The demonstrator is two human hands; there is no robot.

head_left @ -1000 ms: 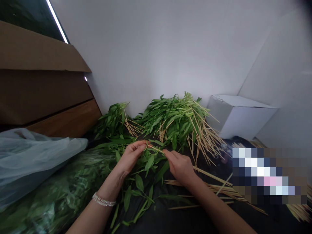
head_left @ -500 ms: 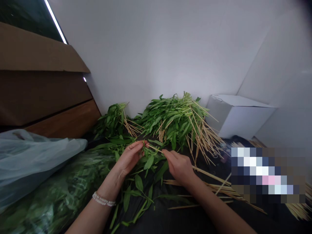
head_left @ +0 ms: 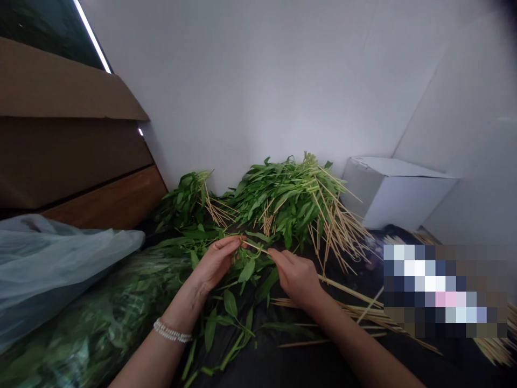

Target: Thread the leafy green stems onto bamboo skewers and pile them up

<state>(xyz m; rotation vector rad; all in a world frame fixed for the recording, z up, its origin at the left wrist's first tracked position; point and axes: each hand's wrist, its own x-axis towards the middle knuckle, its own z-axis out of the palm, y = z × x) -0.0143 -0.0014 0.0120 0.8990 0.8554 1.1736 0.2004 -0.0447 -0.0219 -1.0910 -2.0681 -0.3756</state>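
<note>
My left hand (head_left: 220, 258) pinches a leafy green stem, with its fingertips at one end of a thin wooden skewer (head_left: 255, 246). The skewer's other end runs into my right hand (head_left: 294, 274), whose fingers are closed around it. Below and between the hands, loose green leaves and cut stems (head_left: 231, 304) lie on a black surface. Beneath my right forearm spreads a scatter of bare skewers (head_left: 363, 315). Whether the skewer's tip is inside the stem is hidden by my left fingers.
Against the white wall lie a large heap of skewered greens (head_left: 283, 188) and a smaller bunch (head_left: 183, 196). A white box (head_left: 407, 199) stands at right. On the left are a clear bag of greens (head_left: 121, 307), a whitish plastic bag (head_left: 60, 258) and a cardboard box (head_left: 60, 156).
My left hand's fingertips have shifted slightly where they pinch the stem. My right hand stays almost in place on the skewer.
</note>
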